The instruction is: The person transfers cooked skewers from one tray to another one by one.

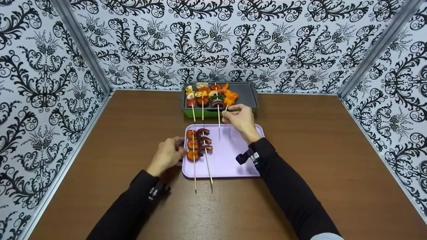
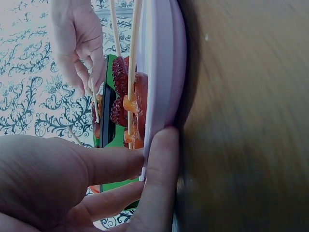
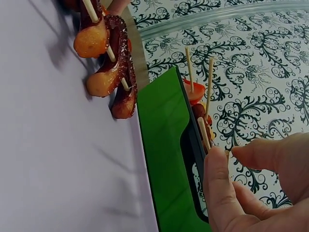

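My left hand (image 1: 168,152) pinches the left rim of a lilac tray (image 1: 233,166); in the left wrist view its fingers (image 2: 161,164) lie on both sides of the rim. On the tray's left side are a skewer of round orange-brown slices (image 1: 192,145) and a skewer of octopus tentacles (image 1: 205,140), sticks overhanging the front edge. My right hand (image 1: 241,120) pinches the stick end of a skewer with orange pieces (image 1: 230,97), whose food is over the right part of a black-topped green grill (image 1: 217,112). Whether that food touches the grill, I cannot tell.
Several other skewers lie on the grill, among them a vegetable skewer (image 1: 217,100) just left of the right hand's one, sticks pointing forward over the tray. A brown wooden table (image 1: 310,150) carries everything. Patterned panels (image 1: 213,43) stand at the back and sides.
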Tool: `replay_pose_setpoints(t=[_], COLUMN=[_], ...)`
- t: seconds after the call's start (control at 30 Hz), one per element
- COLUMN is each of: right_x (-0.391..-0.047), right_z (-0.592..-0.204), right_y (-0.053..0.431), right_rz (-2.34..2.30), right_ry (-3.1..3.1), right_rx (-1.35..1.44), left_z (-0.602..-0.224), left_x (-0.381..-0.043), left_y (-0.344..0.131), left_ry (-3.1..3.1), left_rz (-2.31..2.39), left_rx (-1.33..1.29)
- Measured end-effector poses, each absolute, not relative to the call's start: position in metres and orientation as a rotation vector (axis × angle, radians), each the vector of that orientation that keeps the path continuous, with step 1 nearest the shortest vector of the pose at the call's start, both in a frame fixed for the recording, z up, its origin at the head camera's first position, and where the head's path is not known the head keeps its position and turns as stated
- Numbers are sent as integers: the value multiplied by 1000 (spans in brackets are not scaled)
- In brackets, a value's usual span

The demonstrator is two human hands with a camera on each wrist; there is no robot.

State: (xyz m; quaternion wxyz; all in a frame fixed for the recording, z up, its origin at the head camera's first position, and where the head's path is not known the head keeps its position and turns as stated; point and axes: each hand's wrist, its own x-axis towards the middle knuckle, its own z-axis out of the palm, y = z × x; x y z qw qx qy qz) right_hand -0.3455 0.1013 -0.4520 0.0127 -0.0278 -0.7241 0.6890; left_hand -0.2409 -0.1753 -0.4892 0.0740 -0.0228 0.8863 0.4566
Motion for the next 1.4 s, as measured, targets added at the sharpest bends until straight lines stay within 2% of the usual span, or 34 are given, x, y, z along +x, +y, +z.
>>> replay_pose_setpoints(t=[0.43, 0.83, 1.4], right_x=[-348, -350, -351], right_z=[-452, -452, -443], right_y=[97, 103, 123], right_rz=[2261, 2199, 2325], right_ry=[-2181, -2252, -2271], right_rx=[-117, -144, -214], left_z=[-491, -491, -491], left_x=[-240, -239, -241], left_y=[-176, -174, -175], left_ry=[2833, 2648, 2797], left_rz=[1239, 1416, 1236], left_rx=[27, -60, -30])
